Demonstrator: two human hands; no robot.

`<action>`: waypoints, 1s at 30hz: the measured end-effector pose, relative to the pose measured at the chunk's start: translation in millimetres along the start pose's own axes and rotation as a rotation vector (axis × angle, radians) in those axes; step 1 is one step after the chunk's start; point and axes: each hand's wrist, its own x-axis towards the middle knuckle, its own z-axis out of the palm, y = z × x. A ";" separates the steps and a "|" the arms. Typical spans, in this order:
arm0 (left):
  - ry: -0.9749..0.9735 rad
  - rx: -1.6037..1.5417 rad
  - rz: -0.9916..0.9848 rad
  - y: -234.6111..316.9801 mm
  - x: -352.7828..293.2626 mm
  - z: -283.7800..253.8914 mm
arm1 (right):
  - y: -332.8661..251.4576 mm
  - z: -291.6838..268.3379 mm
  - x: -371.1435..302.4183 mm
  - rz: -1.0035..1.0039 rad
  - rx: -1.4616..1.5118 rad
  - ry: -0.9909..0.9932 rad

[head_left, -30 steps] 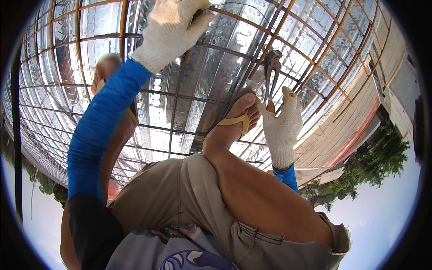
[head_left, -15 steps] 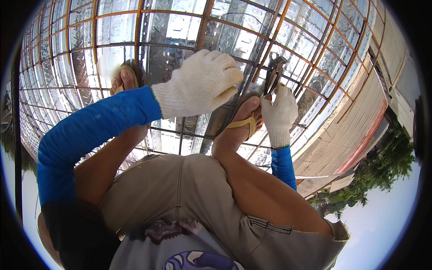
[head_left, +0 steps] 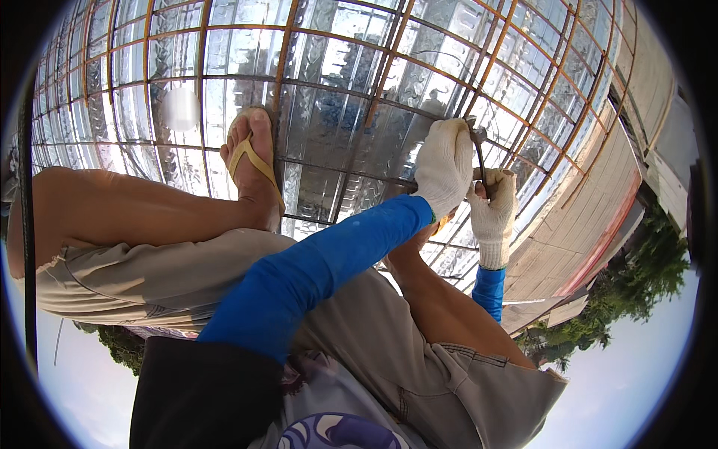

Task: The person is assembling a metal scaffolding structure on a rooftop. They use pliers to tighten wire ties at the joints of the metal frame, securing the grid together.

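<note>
My right hand (head_left: 494,221), in a white knit glove and blue sleeve, is closed round the handles of dark metal pincers (head_left: 480,153). The pincer head points away from me, close to a crossing of the rusty rebar mesh (head_left: 281,71). Just left of the tool, my gloved left hand (head_left: 444,165) reaches across to the bars. Its fingers are curled and pressed together beside the pincer head. What they grip, if anything, is hidden by the glove. Below the bars lie shiny ribbed metal sheets (head_left: 344,56).
My left foot (head_left: 254,161), in a yellow flip-flop, rests on the mesh. The left arm mostly covers my other foot. Wooden boards (head_left: 576,213) run along the right side, with green trees (head_left: 624,288) beyond. A dark upright bar (head_left: 28,224) crosses the left rim.
My left hand has moved right and down to the bars beside the pincers. The right hand has shifted slightly right and nearer with the pincers. My left knee has swung outward to the left.
</note>
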 end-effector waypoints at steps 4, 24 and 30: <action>-0.022 -0.498 -0.343 -6.3 4.9 0.2 | -82.8 -11.6 15.9 0.071 -0.140 -0.149; 0.090 -0.687 -0.518 62.5 19.6 -22.5 | -240.1 6.3 141.6 -0.099 -1.016 -0.740; 0.071 -0.569 -0.444 60.0 40.5 -40.7 | -228.5 12.9 141.1 -0.049 -0.956 -0.700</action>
